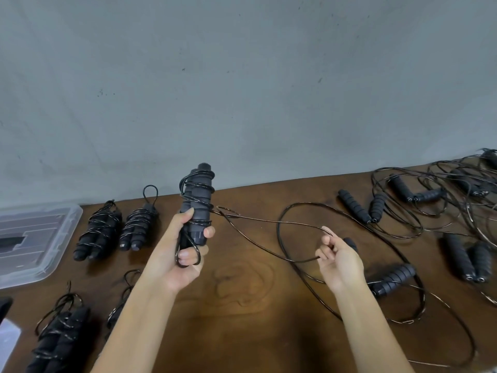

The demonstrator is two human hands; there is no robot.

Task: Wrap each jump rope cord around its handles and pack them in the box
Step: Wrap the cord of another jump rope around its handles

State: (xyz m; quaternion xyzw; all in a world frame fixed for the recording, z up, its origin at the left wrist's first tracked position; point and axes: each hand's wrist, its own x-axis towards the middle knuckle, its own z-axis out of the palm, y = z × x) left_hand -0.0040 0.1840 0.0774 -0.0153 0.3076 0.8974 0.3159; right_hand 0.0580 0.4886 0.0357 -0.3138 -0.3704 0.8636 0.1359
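The left grip is clenched around a pair of black handles, held upright above the surface, with several turns of cord already wound about them and a small loop hanging below the fingers. To its right, the right grip pinches the free run of that same cord between thumb and fingertips, the line stretching between the two hands and sagging in a long loop toward the surface.

Just left of the left grip, two wrapped bundles lie side by side, one with a loop standing up at its top. Farther left sits a clear plastic box, its rim at the frame's edge. Below and left of the left forearm, two more wrapped bundles lie near the front edge.

Right of the right grip, an unwound pair of handles lies close by, its cord trailing in wide curves. Beyond it, toward the far right, more loose ropes lie tangled together, handles scattered among overlapping coils. A grey wall stands behind the surface.
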